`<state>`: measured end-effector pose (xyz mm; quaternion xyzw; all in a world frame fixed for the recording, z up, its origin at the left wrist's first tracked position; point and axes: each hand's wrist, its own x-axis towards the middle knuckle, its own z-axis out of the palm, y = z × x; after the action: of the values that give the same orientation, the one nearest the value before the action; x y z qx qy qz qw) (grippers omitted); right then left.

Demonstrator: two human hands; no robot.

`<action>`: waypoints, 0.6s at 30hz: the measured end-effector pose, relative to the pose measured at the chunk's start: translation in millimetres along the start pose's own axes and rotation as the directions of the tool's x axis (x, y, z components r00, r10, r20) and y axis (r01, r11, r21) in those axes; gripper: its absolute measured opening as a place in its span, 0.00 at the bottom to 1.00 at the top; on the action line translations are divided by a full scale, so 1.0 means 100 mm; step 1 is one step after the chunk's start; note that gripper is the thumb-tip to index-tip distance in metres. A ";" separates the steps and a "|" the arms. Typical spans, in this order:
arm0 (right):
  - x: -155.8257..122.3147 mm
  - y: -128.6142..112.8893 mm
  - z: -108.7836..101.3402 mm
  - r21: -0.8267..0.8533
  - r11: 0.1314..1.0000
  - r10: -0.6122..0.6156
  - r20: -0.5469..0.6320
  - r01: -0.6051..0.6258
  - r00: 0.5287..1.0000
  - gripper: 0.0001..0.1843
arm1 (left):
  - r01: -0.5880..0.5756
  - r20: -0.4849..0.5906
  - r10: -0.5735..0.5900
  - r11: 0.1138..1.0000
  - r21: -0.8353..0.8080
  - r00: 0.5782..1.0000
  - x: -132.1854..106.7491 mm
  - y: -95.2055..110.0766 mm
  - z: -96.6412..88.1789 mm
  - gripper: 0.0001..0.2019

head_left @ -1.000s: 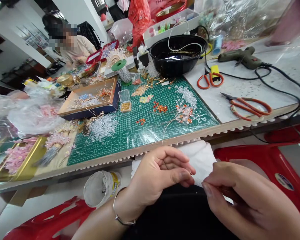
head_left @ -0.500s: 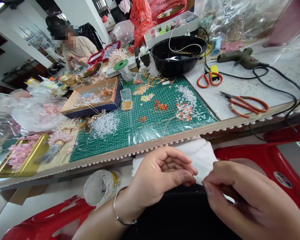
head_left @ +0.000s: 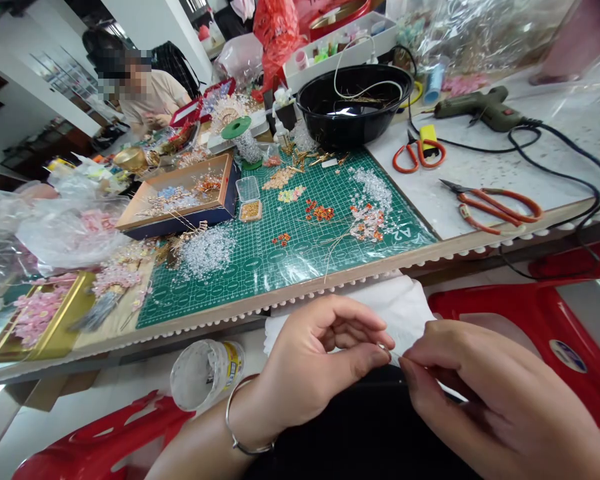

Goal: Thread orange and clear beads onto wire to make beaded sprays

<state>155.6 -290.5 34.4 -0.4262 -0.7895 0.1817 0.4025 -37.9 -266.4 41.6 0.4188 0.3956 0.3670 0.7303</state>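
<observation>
My left hand (head_left: 325, 360), with a silver bangle at the wrist, is held in front of the table edge. Its thumb and index finger pinch something tiny, of which only a pale, shiny bit shows at the fingertips. Close on its right is my right hand (head_left: 485, 387), thumb and forefinger pressed together; whatever they hold is too small or hidden to name. A narrow gap separates the two sets of fingertips. Beyond the hands, a cluster of clear and orange beads on thin wires (head_left: 367, 223) lies on the green cutting mat (head_left: 260, 270). Small orange beads (head_left: 320, 211) lie nearby.
Clear beads (head_left: 207, 250) are heaped on the mat's left, near a shallow box (head_left: 180, 223). Orange-handled pliers (head_left: 500, 203), snips (head_left: 417, 160), a glue gun (head_left: 480, 108) and a black bowl (head_left: 353, 123) are to the right. A co-worker (head_left: 153, 93) sits behind. A white tub (head_left: 200, 377) stands below.
The camera view has shifted slightly. Both hands keep their pinch, with the right fingertips a little closer to the left, and the pale bit at the left fingertips shows more clearly.
</observation>
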 end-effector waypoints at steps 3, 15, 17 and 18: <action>0.00 0.03 0.01 -0.005 1.000 -0.013 0.030 0.013 0.999 0.08 | -0.082 -0.012 0.089 0.960 0.267 0.996 0.00 0.04 0.00 0.07; -0.04 0.21 0.10 0.038 0.995 0.090 0.086 -0.093 0.992 0.06 | -0.341 0.202 0.338 0.426 0.838 0.919 0.15 0.15 -0.03 0.05; -0.04 0.26 0.09 0.050 0.994 0.091 0.076 -0.094 0.993 0.04 | -0.400 0.296 0.298 0.394 0.828 0.907 0.19 0.21 -0.05 0.03; -0.05 0.29 0.08 0.047 0.994 0.092 0.068 -0.096 0.993 0.07 | -0.432 0.343 0.276 0.401 0.808 0.898 0.23 0.27 -0.06 0.03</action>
<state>165.8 -277.5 9.1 -0.4464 -0.7765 0.2343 0.3780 -38.9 -234.8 57.8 0.8299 0.3694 0.2289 0.3499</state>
